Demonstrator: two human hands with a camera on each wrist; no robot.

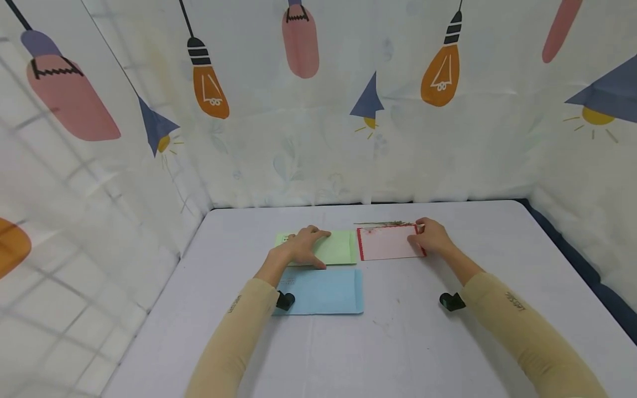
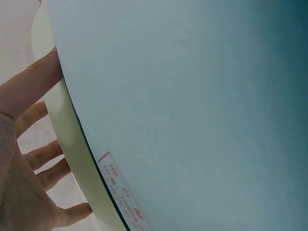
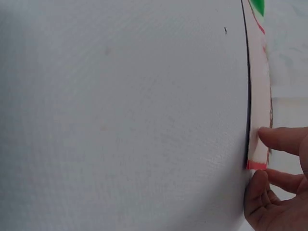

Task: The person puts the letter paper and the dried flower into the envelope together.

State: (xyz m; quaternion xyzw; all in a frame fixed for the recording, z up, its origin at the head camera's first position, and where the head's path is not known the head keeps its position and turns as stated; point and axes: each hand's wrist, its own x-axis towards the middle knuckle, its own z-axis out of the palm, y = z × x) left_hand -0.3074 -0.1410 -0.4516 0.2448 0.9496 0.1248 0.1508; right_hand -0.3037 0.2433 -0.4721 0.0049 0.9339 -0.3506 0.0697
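A light green envelope (image 1: pixel 340 249) lies flat in the middle of the table, under my left hand (image 1: pixel 303 246), whose fingers are spread across it. In the left wrist view the thumb (image 2: pixel 36 79) reaches the border between the green envelope and a blue envelope (image 1: pixel 320 293). The blue one lies nearer to me. To the right is a pink card (image 1: pixel 388 243) edged in red. My right hand (image 1: pixel 432 236) holds its right end, thumb on the face and curled fingers (image 3: pixel 257 192) at the red edge.
A thin dried sprig (image 1: pixel 383 223) lies along the far side of the pink card. The white table (image 1: pixel 398 342) is bordered by hanging cloth (image 1: pixel 318 160) with lamp prints at the back and sides. Black wrist cameras (image 1: pixel 452 301) hang under both sleeves.
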